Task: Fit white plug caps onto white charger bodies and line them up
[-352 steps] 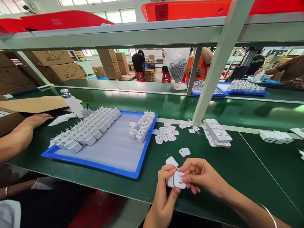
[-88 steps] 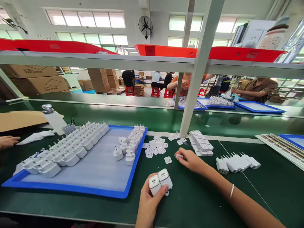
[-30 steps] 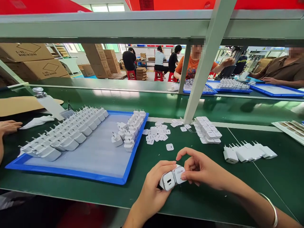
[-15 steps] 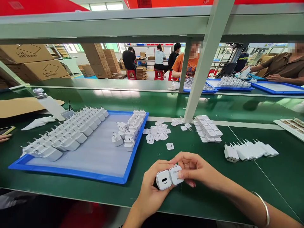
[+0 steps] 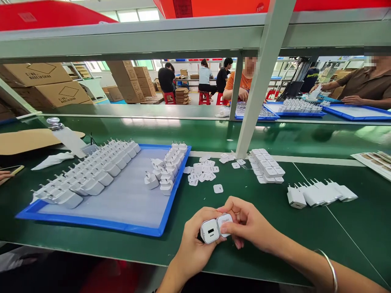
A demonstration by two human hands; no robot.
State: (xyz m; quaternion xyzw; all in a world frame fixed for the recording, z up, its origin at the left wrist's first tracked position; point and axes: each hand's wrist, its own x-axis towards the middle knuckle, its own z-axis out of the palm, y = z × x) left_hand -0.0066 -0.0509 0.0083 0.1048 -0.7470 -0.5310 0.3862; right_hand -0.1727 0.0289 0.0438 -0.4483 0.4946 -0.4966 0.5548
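Note:
My left hand (image 5: 195, 238) is closed around a white charger (image 5: 209, 231), whose end face with two dark port openings is turned toward me. Against its right side sits a second white block with a printed face (image 5: 225, 220); its back is hidden by my fingers. My right hand (image 5: 249, 224) grips that block, thumb pressed on the lower part of the print. Just beyond my hands lies a single thin white cover plate (image 5: 218, 188), with a loose pile of similar plates (image 5: 201, 171) behind it.
At left, a blue-rimmed tray (image 5: 106, 226) bears rows of white plug chargers (image 5: 100, 177). Stacked white blocks (image 5: 267, 166) and a row of chargers (image 5: 320, 193) stand at right. A slanted metal post (image 5: 255, 93) rises mid-bench. Someone's hand (image 5: 4, 175) shows at far left.
My right hand has shifted slightly left, and its thumb now lies further left across the printed face. My left hand keeps its hold. The view has tilted slightly.

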